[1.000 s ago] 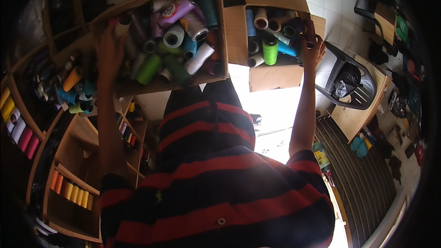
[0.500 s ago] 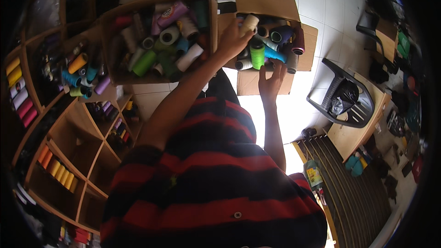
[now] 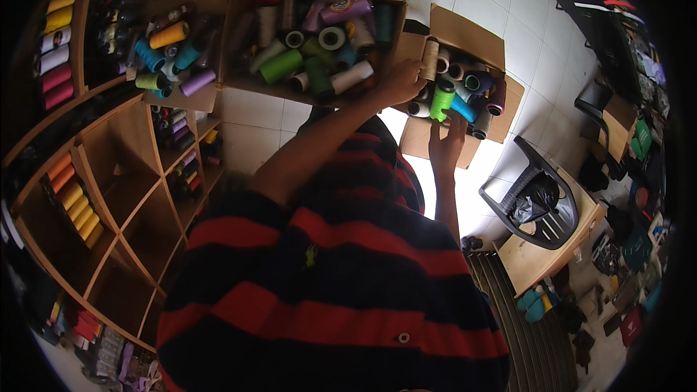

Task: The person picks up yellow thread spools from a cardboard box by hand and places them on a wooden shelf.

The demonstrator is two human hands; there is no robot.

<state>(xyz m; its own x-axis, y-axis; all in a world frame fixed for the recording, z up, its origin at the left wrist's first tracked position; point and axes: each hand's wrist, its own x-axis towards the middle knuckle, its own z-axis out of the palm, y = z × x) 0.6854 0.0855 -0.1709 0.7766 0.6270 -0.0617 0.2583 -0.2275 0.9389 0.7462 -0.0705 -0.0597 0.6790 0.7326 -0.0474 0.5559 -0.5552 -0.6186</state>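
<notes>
My left hand (image 3: 404, 83) is closed on a cream thread spool (image 3: 430, 58), held upright at the left side of the smaller cardboard box (image 3: 466, 33). My right hand (image 3: 446, 142) reaches up from the box's near side, fingers apart at the lower end of a bright green thread spool (image 3: 442, 99). No firm grip on the green one shows. Beside it lie a blue spool (image 3: 463, 107), a navy spool (image 3: 479, 82) and a maroon spool (image 3: 496, 96). Several pale and grey spools fill the rest of the box.
A larger cardboard box (image 3: 239, 76) full of mixed thread spools stands to the left. Wooden cubby shelves (image 3: 120, 138) with coloured spools line the left side. On the right are a dark chair (image 3: 534, 199) holding a black plastic bag and a wooden surface (image 3: 517, 265).
My view has turned, so the boxes appear further right. My left hand keeps the cream spool, now more upright. My right hand's fingers have come closer to the green spool's lower end.
</notes>
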